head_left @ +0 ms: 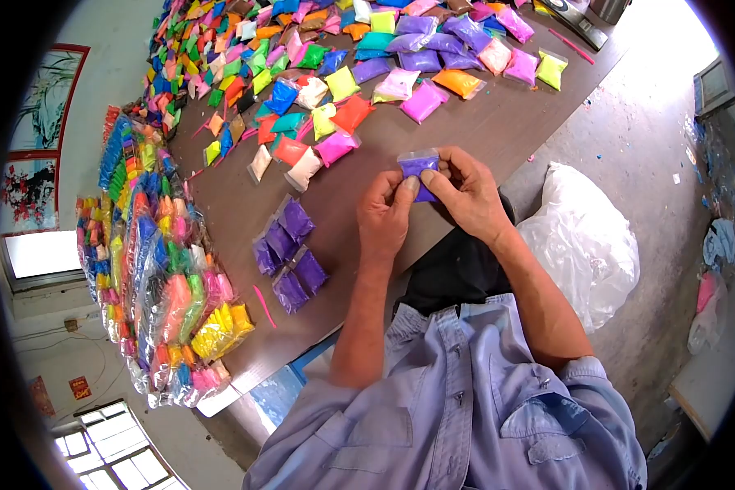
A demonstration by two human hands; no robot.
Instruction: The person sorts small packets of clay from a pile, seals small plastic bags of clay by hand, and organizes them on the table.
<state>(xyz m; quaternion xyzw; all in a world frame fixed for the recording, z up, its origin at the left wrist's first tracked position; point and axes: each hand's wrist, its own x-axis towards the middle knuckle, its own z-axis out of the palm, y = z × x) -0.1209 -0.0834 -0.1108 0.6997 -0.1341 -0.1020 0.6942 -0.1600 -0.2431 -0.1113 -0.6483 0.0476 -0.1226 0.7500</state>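
Note:
Both of my hands hold one small purple packet [417,167] with a clear top edge, just over the table's front edge. My left hand [386,209] pinches its left side, thumb on the front. From the right, my right hand [465,189] grips it with the thumb pressed on its face and the fingers curled behind. Left of my left hand, a group of several dark purple packets [289,253] lies on the brown table [343,245]. Beyond my hands, loose packets in many colours [335,147] are spread out.
A tall pile of bagged coloured packets [171,294] stands at the table's left end. Near it lies a pink strip [265,306]. A white plastic bag [584,245] rests on the floor to the right. A dark metal device [576,20] sits at the far table edge.

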